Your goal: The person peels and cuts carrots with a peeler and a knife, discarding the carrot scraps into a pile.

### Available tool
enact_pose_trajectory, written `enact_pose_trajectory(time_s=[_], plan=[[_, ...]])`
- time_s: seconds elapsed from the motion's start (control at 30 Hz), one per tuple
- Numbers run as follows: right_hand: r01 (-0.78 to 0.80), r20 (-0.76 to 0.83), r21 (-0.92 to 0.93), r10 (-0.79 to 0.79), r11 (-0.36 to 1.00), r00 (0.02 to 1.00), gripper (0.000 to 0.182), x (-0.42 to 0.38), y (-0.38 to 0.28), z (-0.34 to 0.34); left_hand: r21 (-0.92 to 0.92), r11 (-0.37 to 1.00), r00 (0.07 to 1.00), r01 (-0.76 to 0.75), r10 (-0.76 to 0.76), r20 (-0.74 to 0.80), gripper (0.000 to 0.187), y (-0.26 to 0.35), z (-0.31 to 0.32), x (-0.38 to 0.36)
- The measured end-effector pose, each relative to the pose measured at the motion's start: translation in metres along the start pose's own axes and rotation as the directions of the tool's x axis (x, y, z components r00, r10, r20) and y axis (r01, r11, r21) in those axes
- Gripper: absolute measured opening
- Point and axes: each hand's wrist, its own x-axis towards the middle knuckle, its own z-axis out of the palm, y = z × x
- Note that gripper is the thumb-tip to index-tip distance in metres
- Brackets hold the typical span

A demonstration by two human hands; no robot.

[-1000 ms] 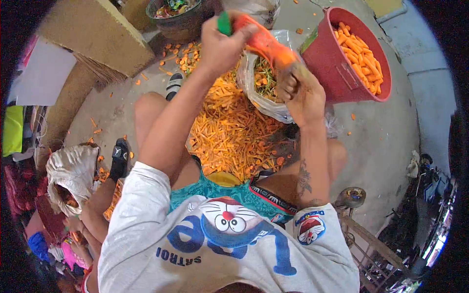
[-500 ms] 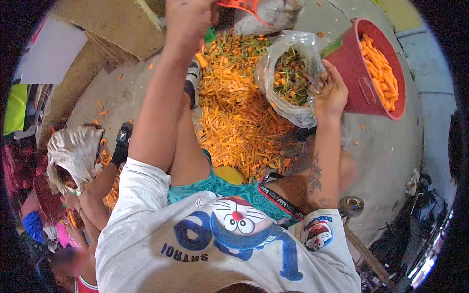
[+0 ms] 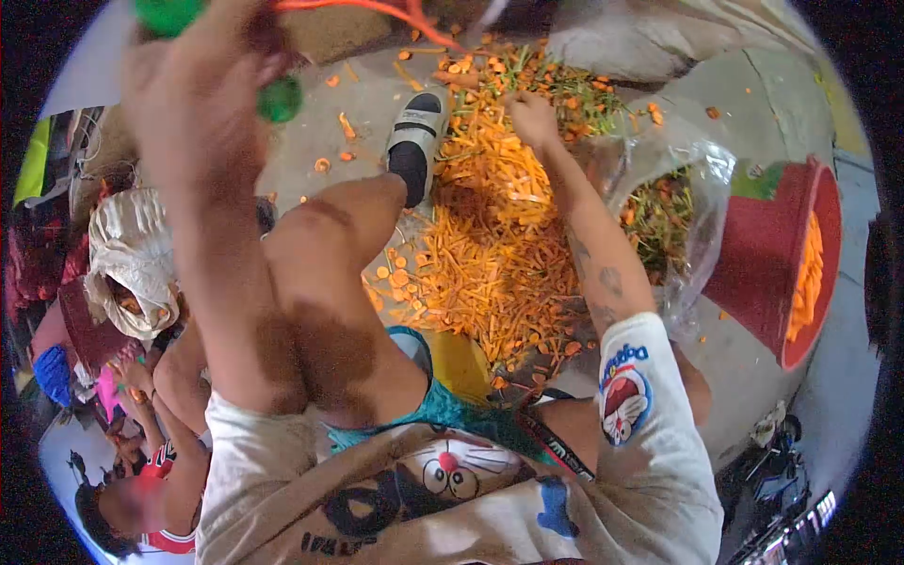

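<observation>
My left hand (image 3: pixel 202 94) is raised close to the camera and blurred. Its fingers are closed around something green (image 3: pixel 279 99), whose rounded ends show on both sides of the fist. Beyond it runs a thin orange-red plastic edge (image 3: pixel 377 9), mostly cut off by the frame. My right hand (image 3: pixel 532 120) is closed at the far part of a pile of orange carrot peels (image 3: pixel 499 245); whatever is in its fingers is hidden. Right of that forearm, a clear plastic bag (image 3: pixel 706 179) stands with its mouth open, holding green stem trimmings and carrot bits (image 3: pixel 659 221).
A red bucket (image 3: pixel 763 245) of peeled carrots (image 3: pixel 808 278) leans at the right. A pale sack (image 3: pixel 650 42) lies at the back. Carrot slices are scattered by my shoe (image 3: pixel 414 141). Another person (image 3: pixel 169 471) sits at the lower left near a white sack (image 3: pixel 132 254).
My right hand has left the plastic bag's rim and moved left onto the peels. My left hand has swung left and nearer the camera, with the green thing now showing. The view has shifted.
</observation>
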Motion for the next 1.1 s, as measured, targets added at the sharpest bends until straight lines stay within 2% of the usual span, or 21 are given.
enact_pose_trajectory(time_s=[0.03,0.07,0.1,0.13,0.2,0.27,0.33,0.37,0.5,0.6,0.67,0.73,0.77,0.8,0.83,0.87,0.93,0.97,1.0,1.07,1.1], plan=[[-0.008,0.019,0.003,0.008,1.0,1.0,0.036,0.021,0.003,0.016,0.158,0.987,0.999,-0.026,0.021,0.034,0.027,-0.019,-0.023,0.007],[0.083,0.063,-0.173,-0.073,0.981,0.995,0.035,0.044,0.007,0.034,0.309,0.949,0.996,-0.061,0.04,0.074,0.034,-0.031,-0.033,0.012],[0.183,0.121,-0.336,-0.151,0.924,0.981,0.034,0.065,0.01,0.05,0.119,0.987,0.994,0.105,-0.101,-0.04,0.038,-0.033,-0.034,0.018],[0.188,0.135,-0.327,-0.151,0.926,0.979,0.034,0.084,0.011,0.063,-0.091,0.965,0.958,0.245,-0.255,-0.128,0.042,-0.034,-0.036,0.024],[0.429,0.139,-0.576,-0.433,0.696,0.891,0.037,0.112,0.017,0.088,-0.061,0.962,0.959,0.264,-0.269,-0.092,0.044,-0.046,-0.06,0.032],[0.428,0.236,-0.57,-0.359,0.701,0.903,0.044,0.103,-0.016,0.083,-0.038,0.957,0.956,0.288,-0.289,-0.042,0.047,-0.055,-0.074,0.036],[0.495,0.269,-0.54,-0.418,0.681,0.868,0.051,0.128,-0.012,0.098,-0.189,0.967,0.964,0.171,-0.124,0.236,0.047,-0.064,-0.076,0.041],[0.468,0.298,-0.537,-0.362,0.702,0.883,0.056,0.136,-0.006,0.1,-0.185,0.966,0.961,0.179,-0.131,0.244,0.047,-0.07,-0.076,0.046],[0.365,0.287,-0.667,-0.228,0.65,0.93,0.057,0.142,0.019,0.1,0.134,0.968,0.851,-0.214,0.117,0.511,0.037,-0.083,-0.081,0.06],[0.267,0.143,-0.672,-0.233,0.691,0.962,0.058,0.122,0.038,0.103,-0.068,0.997,0.898,-0.031,0.058,0.436,0.041,-0.082,-0.078,0.06],[-0.015,-0.015,-0.099,0.014,0.995,1.0,0.057,0.089,0.037,0.095,-0.285,0.95,0.93,0.125,-0.012,0.366,0.045,-0.077,-0.073,0.056],[0.019,-0.043,0.474,0.002,0.88,0.999,0.059,0.07,0.096,0.109,-0.398,0.901,0.943,0.173,-0.035,0.331,0.048,-0.069,-0.067,0.052],[-0.074,0.058,0.666,0.047,0.742,0.997,0.049,0.034,0.073,0.093,-0.045,0.996,0.956,-0.079,0.088,0.281,0.047,-0.065,-0.061,0.048],[-0.177,0.167,0.809,0.07,0.561,0.983,0.043,-0.007,0.049,0.077,0.321,0.898,0.937,-0.302,0.217,0.275,0.046,-0.06,-0.052,0.043],[-0.163,0.153,0.809,0.065,0.565,0.986,0.043,-0.024,0.046,0.073,0.631,0.629,0.891,-0.454,0.331,0.311,0.046,-0.051,-0.043,0.038],[-0.23,0.162,0.776,0.167,0.587,0.973,0.041,-0.039,0.045,0.069,0.625,0.631,0.888,-0.46,0.346,0.304,0.046,-0.039,-0.033,0.034],[-0.276,0.146,0.744,0.255,0.609,0.956,0.041,-0.067,0.039,0.048,0.399,0.888,0.968,-0.227,0.16,0.193,0.034,-0.007,-0.012,0.022],[-0.272,0.242,0.858,0.124,0.436,0.962,0.041,-0.082,0.034,0.029,0.256,0.962,0.985,-0.094,0.053,0.164,0.029,0.011,-0.001,0.015],[-0.291,0.307,0.925,-0.029,0.245,0.951,0.042,-0.098,0.025,0.012,0.101,0.994,0.986,0.043,-0.058,0.155,0.024,0.03,0.01,0.007],[-0.207,0.221,0.947,-0.034,0.245,0.975,0.04,-0.126,0.002,-0.02,-0.212,0.928,0.943,0.307,-0.267,0.199,0.018,0.064,0.026,-0.009],[-0.128,0.128,0.956,0.019,0.262,0.992,0.038,-0.14,-0.01,-0.037,-0.205,0.901,0.913,0.383,-0.335,0.231,0.017,0.071,0.036,-0.015]])
